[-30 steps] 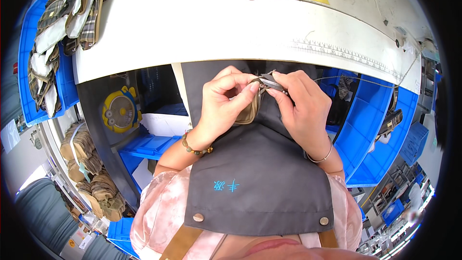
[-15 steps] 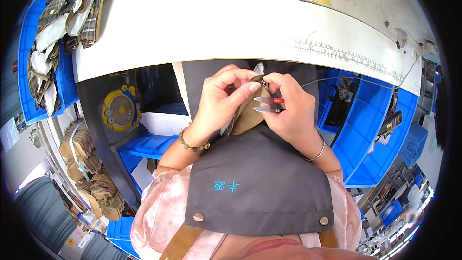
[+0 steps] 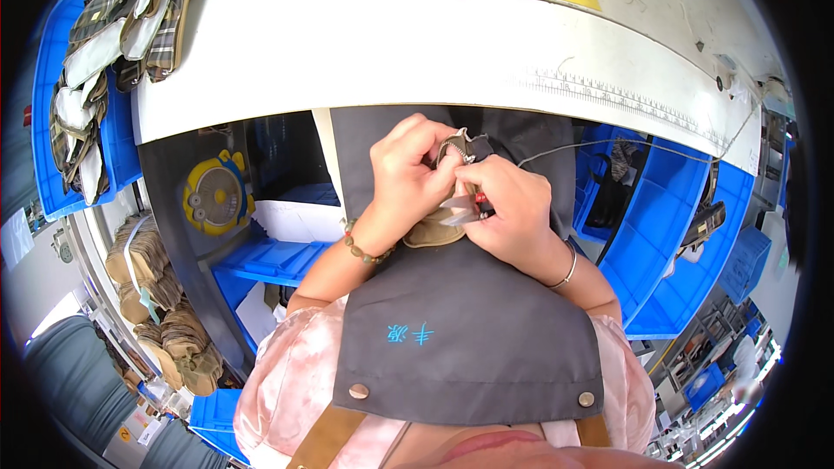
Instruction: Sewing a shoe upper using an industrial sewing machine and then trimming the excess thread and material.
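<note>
Just below the table's front edge, my left hand [image 3: 410, 172] is closed on a khaki fabric piece [image 3: 434, 233]. Its upper edge curls around the fingertips and shows a light, toothed-looking strip [image 3: 459, 148], perhaps a zip. Thread snips [image 3: 462, 208] with a red part lie in my right hand [image 3: 512, 207], blades pointing left across the fabric. Thumb and fingers of that same hand also pinch at the fabric's top edge, touching close to my left fingertips. What exactly lies between the fingertips is hidden.
A white sewing table [image 3: 347, 43] with a printed ruler spans the front. Blue bins [image 3: 638, 243] stand at right; a thin grey cord [image 3: 599, 142] crosses them. Plaid fabric parts [image 3: 87, 113] fill a blue bin at left, above stacked khaki pieces [image 3: 139, 265]. A yellow round fan [image 3: 214, 195] hangs under the table.
The fabric has been turned so its toothed-looking edge shows on top. My right hand has shifted slightly left and down, bringing the snips' blades over the fabric.
</note>
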Motion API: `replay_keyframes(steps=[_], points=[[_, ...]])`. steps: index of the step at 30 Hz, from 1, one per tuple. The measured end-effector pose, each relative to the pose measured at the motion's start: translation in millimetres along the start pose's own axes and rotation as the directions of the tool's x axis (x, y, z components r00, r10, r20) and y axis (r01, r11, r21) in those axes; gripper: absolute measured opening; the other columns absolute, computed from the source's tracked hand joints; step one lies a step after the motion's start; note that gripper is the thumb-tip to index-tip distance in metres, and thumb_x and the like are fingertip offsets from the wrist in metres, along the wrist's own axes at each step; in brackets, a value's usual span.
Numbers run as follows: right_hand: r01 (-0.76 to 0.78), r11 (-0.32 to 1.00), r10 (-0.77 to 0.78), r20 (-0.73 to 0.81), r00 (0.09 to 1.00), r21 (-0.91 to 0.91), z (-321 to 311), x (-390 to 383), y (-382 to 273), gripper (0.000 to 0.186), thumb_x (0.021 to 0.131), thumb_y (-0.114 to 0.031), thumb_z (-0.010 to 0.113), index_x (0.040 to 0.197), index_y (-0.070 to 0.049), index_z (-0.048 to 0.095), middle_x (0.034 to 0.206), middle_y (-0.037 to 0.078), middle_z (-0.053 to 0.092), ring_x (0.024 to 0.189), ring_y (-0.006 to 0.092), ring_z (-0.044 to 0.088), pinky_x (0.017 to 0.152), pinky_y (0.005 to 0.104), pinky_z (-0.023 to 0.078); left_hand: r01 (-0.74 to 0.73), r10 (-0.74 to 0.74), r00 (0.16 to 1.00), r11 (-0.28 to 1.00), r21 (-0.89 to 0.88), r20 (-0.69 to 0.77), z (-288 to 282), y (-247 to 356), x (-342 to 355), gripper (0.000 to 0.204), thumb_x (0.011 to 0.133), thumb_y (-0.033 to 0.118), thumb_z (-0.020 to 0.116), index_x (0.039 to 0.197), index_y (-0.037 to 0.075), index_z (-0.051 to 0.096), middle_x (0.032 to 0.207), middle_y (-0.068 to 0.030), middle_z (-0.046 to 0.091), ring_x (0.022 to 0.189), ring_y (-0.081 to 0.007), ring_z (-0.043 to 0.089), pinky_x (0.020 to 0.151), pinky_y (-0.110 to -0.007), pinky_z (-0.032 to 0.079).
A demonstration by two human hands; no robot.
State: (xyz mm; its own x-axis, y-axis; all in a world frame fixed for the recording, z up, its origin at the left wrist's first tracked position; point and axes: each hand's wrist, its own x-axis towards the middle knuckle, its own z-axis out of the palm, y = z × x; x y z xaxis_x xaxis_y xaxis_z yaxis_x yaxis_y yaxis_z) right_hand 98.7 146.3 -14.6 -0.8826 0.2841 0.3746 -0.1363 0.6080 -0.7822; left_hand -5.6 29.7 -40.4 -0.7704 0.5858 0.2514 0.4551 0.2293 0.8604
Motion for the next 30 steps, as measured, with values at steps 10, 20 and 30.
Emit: replay_keyframes(steps=[10,20,30], points=[[0.024,0.999,-0.024,-0.024,0.999,-0.027,1,-4,0,0.032,0.060,0.007,0.070,0.088,-0.007,0.062,0.068,-0.001,0.056,0.050,0.0113,0.056,0.044,0.0253,0.043,0.070,-0.059,0.995,0.985,-0.155,0.076,2,-12,-3,0.023,0.073,-0.008,0.068,0.093,0.004,0.071,0.069,-0.0046,0.060,0.055,-0.0136,0.054,0.052,-0.028,0.045],[0.065,0.993,-0.070,-0.052,0.996,-0.096,-1,-4,9,0.039,0.057,0.006,0.069,0.094,-0.007,0.064,0.070,-0.001,0.059,0.050,0.0105,0.056,0.044,0.0246,0.042,0.225,-0.154,0.949,0.943,-0.246,0.275,-23,9,-3,0.025,0.077,0.000,0.071,0.101,-0.002,0.066,0.080,-0.0033,0.063,0.066,-0.0069,0.058,0.061,-0.021,0.050],[0.146,0.987,-0.151,-0.071,0.986,-0.062,-1,-4,11,0.048,0.056,0.008,0.068,0.101,-0.007,0.063,0.083,0.003,0.069,0.055,0.0124,0.061,0.047,0.0246,0.046,0.508,-0.372,0.858,0.713,-0.483,0.354,-32,20,0,0.010,0.094,0.007,0.068,0.096,-0.001,0.063,0.086,-0.0027,0.065,0.067,-0.0032,0.057,0.059,-0.018,0.045]])
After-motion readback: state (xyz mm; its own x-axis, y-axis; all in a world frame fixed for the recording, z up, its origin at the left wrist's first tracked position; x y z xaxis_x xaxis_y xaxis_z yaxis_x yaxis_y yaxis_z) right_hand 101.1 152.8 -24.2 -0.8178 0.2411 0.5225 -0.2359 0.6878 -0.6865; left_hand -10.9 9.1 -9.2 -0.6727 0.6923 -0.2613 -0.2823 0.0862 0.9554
